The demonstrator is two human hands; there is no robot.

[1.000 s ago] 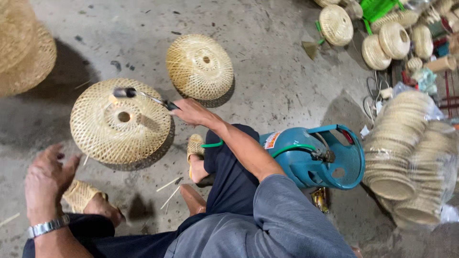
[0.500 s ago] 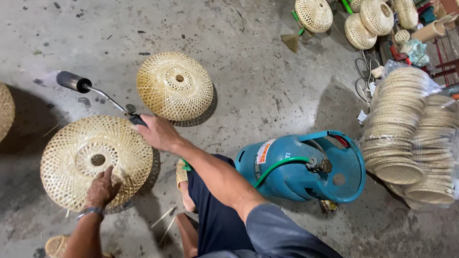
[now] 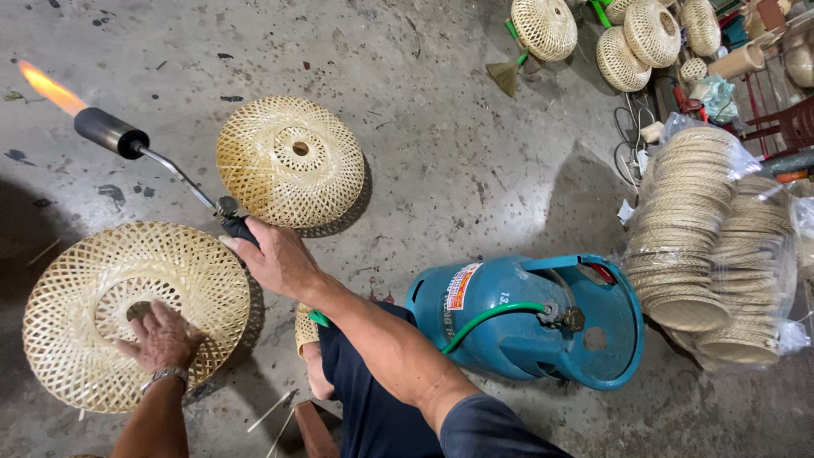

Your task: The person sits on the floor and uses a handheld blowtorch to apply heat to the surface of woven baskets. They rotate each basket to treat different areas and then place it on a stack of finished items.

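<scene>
Two woven shades [image 3: 136, 314], [image 3: 290, 161]: left hand [image 3: 161, 339] presses one, right hand [image 3: 275, 259] grips one lit torch [image 3: 114, 136].

The right hand [image 3: 275, 259] covers the grip of the black-nozzled metal gas torch [image 3: 144, 153], and the green hose [image 3: 487, 316] vanishes under that forearm. The left hand [image 3: 161, 337] hides part of the round woven bamboo shade [image 3: 85, 288]. Plastic-wrapped stacks of woven rings [image 3: 704, 237] are cut off at the right edge.
</scene>
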